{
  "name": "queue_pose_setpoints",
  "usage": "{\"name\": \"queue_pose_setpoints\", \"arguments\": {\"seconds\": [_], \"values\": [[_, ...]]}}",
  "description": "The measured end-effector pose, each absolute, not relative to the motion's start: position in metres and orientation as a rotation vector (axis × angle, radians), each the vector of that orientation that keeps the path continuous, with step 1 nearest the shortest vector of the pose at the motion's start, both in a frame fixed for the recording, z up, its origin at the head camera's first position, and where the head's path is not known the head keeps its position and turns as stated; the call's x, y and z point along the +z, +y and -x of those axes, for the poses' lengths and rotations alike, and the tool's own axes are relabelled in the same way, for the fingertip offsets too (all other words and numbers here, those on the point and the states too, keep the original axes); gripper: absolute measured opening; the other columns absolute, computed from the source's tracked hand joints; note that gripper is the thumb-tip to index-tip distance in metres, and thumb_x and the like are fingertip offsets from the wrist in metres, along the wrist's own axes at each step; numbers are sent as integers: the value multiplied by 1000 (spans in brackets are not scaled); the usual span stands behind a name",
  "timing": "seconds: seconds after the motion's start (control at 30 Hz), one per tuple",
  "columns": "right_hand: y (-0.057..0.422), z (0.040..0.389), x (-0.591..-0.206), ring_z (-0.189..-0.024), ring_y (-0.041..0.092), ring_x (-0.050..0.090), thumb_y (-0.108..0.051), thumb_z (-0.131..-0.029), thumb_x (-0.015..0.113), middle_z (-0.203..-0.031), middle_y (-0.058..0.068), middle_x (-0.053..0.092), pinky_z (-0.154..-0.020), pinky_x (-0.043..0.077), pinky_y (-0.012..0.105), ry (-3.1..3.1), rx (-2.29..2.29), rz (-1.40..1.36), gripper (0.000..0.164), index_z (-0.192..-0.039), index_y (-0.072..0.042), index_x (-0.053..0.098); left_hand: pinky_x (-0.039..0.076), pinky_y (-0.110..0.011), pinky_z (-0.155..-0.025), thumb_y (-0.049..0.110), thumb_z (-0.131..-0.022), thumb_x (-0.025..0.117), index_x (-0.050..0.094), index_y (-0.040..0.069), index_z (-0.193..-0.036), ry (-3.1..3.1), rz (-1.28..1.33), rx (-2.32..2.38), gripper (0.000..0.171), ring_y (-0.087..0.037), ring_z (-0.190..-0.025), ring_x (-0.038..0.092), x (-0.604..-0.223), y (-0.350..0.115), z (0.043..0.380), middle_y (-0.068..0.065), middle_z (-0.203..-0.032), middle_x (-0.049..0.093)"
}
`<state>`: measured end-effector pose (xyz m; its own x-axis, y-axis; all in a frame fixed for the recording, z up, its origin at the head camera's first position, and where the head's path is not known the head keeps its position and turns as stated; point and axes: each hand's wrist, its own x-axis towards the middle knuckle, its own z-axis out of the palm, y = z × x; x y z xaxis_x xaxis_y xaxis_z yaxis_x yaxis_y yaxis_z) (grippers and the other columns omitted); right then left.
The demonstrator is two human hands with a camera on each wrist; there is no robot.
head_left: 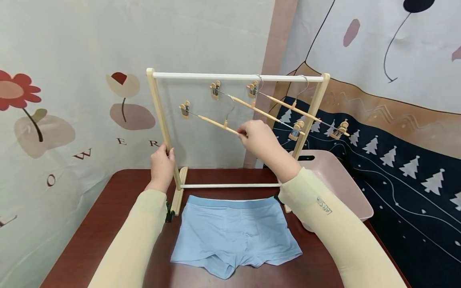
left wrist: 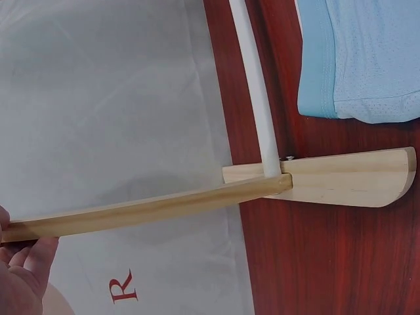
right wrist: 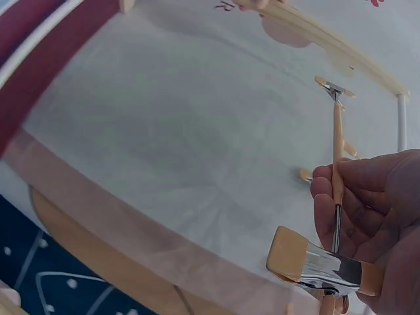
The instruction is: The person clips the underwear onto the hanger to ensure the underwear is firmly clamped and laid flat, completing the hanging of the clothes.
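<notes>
My left hand [head_left: 161, 165] grips the left post [head_left: 161, 112] of a small wooden clothes rack, fingers and thumb around it; in the left wrist view the fingers [left wrist: 41, 259] show at the post's edge. My right hand [head_left: 257, 136] pinches the wooden bar of a clip hanger [head_left: 214, 122] between thumb and fingers. The hanger's hook shows lower than the white top rail [head_left: 230, 76]. One clip [right wrist: 321, 262] is close by the palm in the right wrist view. Light blue boxer briefs [head_left: 234, 234] lie spread flat on the table in front of the rack.
Two more clip hangers [head_left: 268, 116] [head_left: 288, 106] hang from the rail's right side. A pink plastic basin [head_left: 335, 176] stands behind my right forearm. The dark red table [head_left: 104, 224] backs onto a printed curtain. A white lower bar [head_left: 230, 185] joins the rack's feet.
</notes>
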<state>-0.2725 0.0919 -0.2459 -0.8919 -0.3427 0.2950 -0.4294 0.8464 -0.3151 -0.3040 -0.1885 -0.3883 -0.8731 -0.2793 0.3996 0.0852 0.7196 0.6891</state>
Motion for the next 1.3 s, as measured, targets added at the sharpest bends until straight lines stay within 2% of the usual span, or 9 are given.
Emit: {"name": "queue_pose_setpoints", "arguments": {"seconds": [0.4, 0.67, 0.93, 1.3], "values": [[110, 262, -297, -76, 15, 62, -14, -91, 63, -90, 5, 69, -68, 53, 30, -2793, 525, -681, 15, -99, -7, 73, 53, -48, -70, 20, -100, 46, 56, -3, -109, -2444, -150, -1000, 27, -38, -88, 64, -388, -191, 304, -26, -101, 64], [116, 260, -326, -71, 12, 56, -17, -91, 64, -83, 0, 64, -66, 49, 27, -2845, 492, -757, 14, -99, -9, 73, 53, -48, -68, 21, -100, 46, 56, -3, -107, -2445, -144, -984, 27, -38, -86, 64, -387, -190, 303, -26, -99, 64], [125, 260, -365, -85, 16, 57, -12, -89, 65, -89, 1, 69, -73, 49, 30, -2784, 457, -914, 11, -96, -9, 73, 53, -48, -69, 18, -99, 49, 56, -4, -105, -2428, -144, -975, 24, -39, -86, 64, -388, -189, 304, -26, -98, 64], [134, 261, -411, -94, 20, 62, -9, -88, 66, -97, 4, 71, -82, 51, 33, -2839, 379, -905, 13, -98, -9, 73, 53, -48, -71, 21, -101, 44, 55, -4, -113, -2446, -137, -998, 30, -38, -88, 64, -388, -190, 301, -26, -103, 63]]}}
